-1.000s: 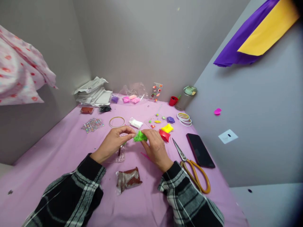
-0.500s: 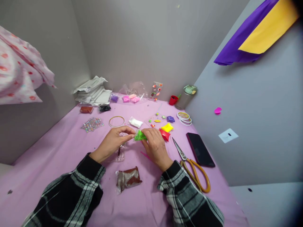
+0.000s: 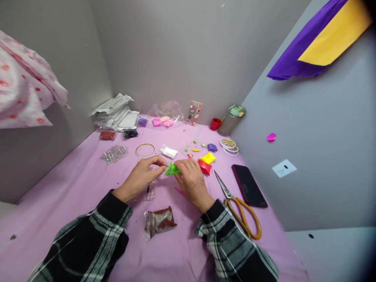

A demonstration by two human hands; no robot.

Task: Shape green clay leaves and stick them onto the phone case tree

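A small clear packet of bright green clay [image 3: 172, 169] is held between my two hands above the cloth. My left hand [image 3: 143, 175] pinches the packet's clear left end between thumb and fingertips. Closed over its right end is my right hand [image 3: 193, 182], whose fingers hide part of it. Beneath my right hand a thin pink stick [image 3: 179, 191] shows. Under my left hand lies a clear plastic piece [image 3: 150, 192], partly covered. A packet of brown clay [image 3: 160, 221] rests nearer to me, and a red packet [image 3: 205, 167] sits just beyond my right hand.
Scissors [image 3: 232, 199] and a phone [image 3: 249, 185] lie at right. White [image 3: 168, 151], yellow [image 3: 208, 158] and blue-purple [image 3: 212, 147] packets lie beyond my hands, near a bangle [image 3: 145, 150] and gem stickers [image 3: 115, 154]. Tape rolls [image 3: 229, 146], a red cup [image 3: 215, 124] and a bottle [image 3: 232, 120] stand farther back.
Both hands keep their hold on the green packet. It has shifted very slightly to the left with my left fingertips; the other things lie as before.
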